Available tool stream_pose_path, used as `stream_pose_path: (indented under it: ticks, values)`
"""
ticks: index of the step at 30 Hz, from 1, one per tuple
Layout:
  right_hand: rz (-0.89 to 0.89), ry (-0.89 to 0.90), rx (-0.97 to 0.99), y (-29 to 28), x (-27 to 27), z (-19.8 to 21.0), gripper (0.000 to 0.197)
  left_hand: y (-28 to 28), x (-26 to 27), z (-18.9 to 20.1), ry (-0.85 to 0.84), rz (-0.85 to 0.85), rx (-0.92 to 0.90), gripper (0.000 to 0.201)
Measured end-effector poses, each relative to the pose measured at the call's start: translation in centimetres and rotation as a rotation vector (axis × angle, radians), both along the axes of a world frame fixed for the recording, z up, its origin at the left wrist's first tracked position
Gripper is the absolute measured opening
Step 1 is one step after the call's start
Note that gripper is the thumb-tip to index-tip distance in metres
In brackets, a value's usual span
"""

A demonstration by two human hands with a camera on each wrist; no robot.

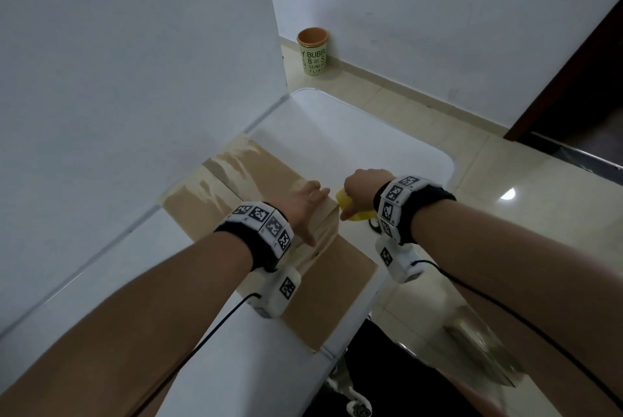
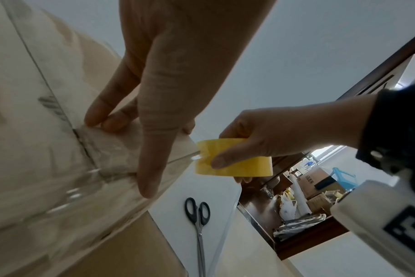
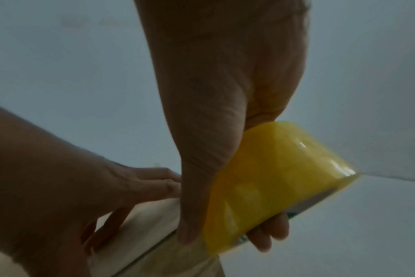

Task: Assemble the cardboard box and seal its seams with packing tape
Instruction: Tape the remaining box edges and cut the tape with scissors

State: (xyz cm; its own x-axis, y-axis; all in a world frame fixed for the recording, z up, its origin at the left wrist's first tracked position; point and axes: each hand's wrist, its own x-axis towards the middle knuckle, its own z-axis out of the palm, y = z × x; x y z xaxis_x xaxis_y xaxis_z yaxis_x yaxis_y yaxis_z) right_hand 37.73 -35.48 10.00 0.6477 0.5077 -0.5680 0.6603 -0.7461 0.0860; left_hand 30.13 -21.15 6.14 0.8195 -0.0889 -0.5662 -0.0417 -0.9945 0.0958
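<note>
Taping of closed brown cardboard box [image 1: 269,214], contents hidden.
Left hand [image 1: 305,211] flat, fingers straight on box top; right hand [image 1: 362,192] beside it grips yellow packing-tape roll [image 1: 354,209].

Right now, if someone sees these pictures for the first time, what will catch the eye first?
The yellow roll of packing tape stands out first: the right hand grips it just off the right edge of the cardboard box. Beside it, the left hand presses flat on the box top, on the glossy taped seam. Black-handled scissors lie on the white table, to the right of the box.
</note>
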Motion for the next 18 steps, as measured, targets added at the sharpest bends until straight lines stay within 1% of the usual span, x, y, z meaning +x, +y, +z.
stream_pose_path:
  ticks: [2,5,6,9,11,12,14,16,18]
  values:
    - [-0.009,0.083,-0.011,0.1,0.4,-0.2,0.053,0.1,0.1,-0.3,0.0,0.004,-0.005,0.119]
    - [-0.031,0.192,-0.084,0.1,1.5,-1.4,0.047,0.1,0.4,-0.5,0.003,0.019,-0.013,0.121]
    - [0.001,0.209,-0.14,0.0,2.0,-1.9,0.045,0.1,0.5,-0.5,0.008,0.025,-0.019,0.121]
    - [0.045,0.269,-0.183,-0.6,1.9,-1.9,0.035,-0.1,0.6,-0.2,0.017,0.036,-0.032,0.12]
    - [0.051,0.254,-0.155,-0.7,2.2,-1.8,0.033,-0.1,0.4,0.0,0.02,0.038,-0.042,0.119]
    - [0.089,0.213,-0.161,-0.8,2.3,-1.3,0.035,-0.1,0.3,0.1,0.018,0.036,-0.044,0.118]
    - [0.063,0.126,-0.104,-1.2,2.6,-1.1,0.043,-0.2,0.3,0.2,0.014,0.038,-0.052,0.117]
    - [0.15,0.016,-0.077,-1.4,2.9,-1.0,0.048,-0.2,0.2,0.3,0.005,0.048,-0.073,0.117]
    - [0.205,-0.079,-0.024,-1.3,2.6,-1.0,0.047,-0.2,0.1,0.4,0.01,0.056,-0.077,0.116]
